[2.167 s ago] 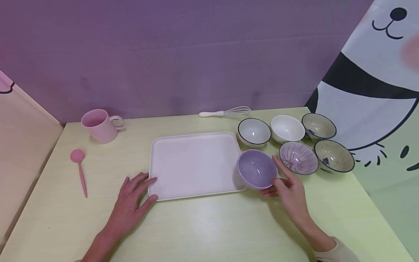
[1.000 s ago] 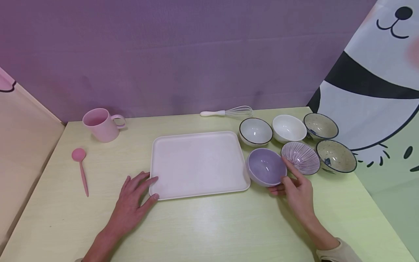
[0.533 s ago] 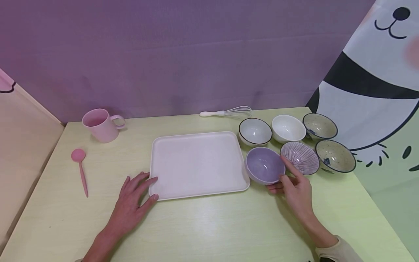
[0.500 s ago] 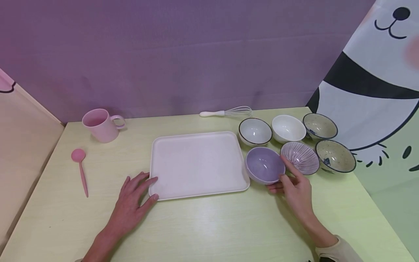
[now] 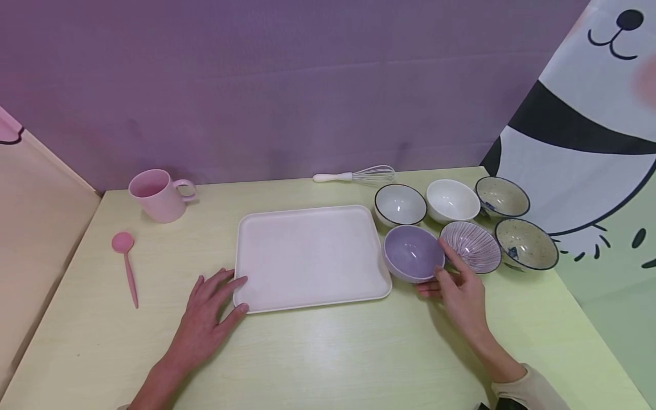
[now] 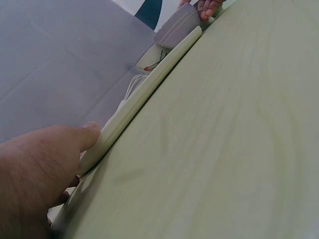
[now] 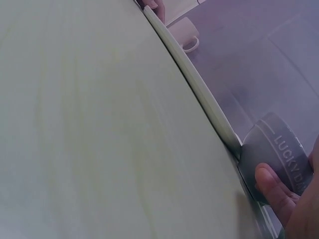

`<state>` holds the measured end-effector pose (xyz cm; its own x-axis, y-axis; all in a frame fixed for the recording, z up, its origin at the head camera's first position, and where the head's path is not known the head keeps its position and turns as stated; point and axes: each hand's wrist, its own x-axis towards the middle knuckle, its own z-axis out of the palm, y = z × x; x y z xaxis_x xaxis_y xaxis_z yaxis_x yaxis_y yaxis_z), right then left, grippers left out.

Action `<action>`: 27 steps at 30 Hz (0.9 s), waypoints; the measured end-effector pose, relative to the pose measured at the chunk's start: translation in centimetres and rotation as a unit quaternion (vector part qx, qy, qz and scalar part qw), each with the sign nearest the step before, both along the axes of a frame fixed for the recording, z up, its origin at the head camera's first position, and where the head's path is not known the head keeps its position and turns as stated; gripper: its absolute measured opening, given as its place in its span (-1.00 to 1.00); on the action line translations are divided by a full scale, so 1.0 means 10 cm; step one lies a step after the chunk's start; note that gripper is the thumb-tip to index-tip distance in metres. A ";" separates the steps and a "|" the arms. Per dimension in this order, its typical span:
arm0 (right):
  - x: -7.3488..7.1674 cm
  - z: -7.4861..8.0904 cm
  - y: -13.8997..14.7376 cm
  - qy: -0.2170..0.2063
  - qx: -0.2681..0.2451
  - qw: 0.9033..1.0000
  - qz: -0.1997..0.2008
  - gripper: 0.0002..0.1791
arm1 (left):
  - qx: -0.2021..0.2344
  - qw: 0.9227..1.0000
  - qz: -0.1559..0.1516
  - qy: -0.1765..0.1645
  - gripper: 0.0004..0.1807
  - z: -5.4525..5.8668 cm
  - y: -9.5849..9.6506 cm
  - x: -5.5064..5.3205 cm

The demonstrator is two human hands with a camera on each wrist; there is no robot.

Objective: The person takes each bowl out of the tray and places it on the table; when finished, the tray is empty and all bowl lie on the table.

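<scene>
A smooth purple bowl (image 5: 414,253) stands at the right end of the white rectangular tray (image 5: 312,259). My right hand (image 5: 463,296) holds this bowl from its right and near side, the index finger along the rim and other fingertips low by the wall. Raised lettering marks the outside of the bowl in the right wrist view, with the thumb (image 7: 274,186) against its wall. At the tray's left edge, my left hand (image 5: 207,316) lies with fingers spread, fingertips touching the rim; in the left wrist view its thumb (image 6: 88,135) rests at the tray's side.
Right behind the purple bowl is a dark-rimmed white bowl (image 5: 401,204). A white bowl (image 5: 453,200), a striped bowl (image 5: 470,246) and two speckled bowls (image 5: 527,245) crowd the right. A whisk (image 5: 353,175) lies at the back. A pink mug (image 5: 159,196) and pink spoon (image 5: 125,250) are left.
The right hand has moved the purple bowl rightward off the tray's right edge, then slightly back toward the dark-rimmed bowl. The left hand keeps its place at the tray.
</scene>
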<state>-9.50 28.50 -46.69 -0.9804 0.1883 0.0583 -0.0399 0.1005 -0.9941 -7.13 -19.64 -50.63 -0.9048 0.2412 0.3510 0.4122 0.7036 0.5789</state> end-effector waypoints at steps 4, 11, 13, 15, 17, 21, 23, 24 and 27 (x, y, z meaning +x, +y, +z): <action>0.01 0.00 -0.01 0.004 0.005 1.000 0.001 -0.33 | 0.005 1.000 -0.001 -0.004 -0.46 0.01 0.00 0.00; 0.02 -0.01 -0.03 0.008 0.003 1.000 0.003 -0.32 | 0.013 1.000 -0.001 0.002 -0.46 0.02 0.00 0.01; 0.02 0.00 -0.03 0.006 0.012 1.000 0.009 -0.32 | 0.014 1.000 -0.001 0.004 -0.45 0.02 0.00 0.01; 0.03 0.01 -0.03 0.003 0.022 1.000 0.015 -0.31 | 0.014 1.000 -0.001 0.005 -0.45 0.02 0.00 0.01; 0.03 0.02 -0.02 -0.001 0.031 0.999 0.022 -0.31 | 0.012 1.000 0.000 0.003 -0.45 0.02 0.00 0.01; 0.02 0.03 0.00 -0.011 0.042 0.999 0.030 -0.30 | 0.007 1.000 0.001 0.000 -0.45 0.01 0.00 0.01; 0.02 0.03 0.01 -0.014 0.041 0.999 0.032 -0.30 | 0.007 1.000 0.000 0.000 -0.46 0.01 0.01 0.01; 0.01 0.02 0.01 -0.015 0.039 0.999 0.031 -0.30 | 0.008 1.000 0.000 -0.001 -0.46 0.01 0.01 0.01; 0.02 0.02 0.02 -0.017 0.027 0.999 0.030 -0.30 | 0.010 1.000 -0.001 0.001 -0.46 0.02 0.01 0.01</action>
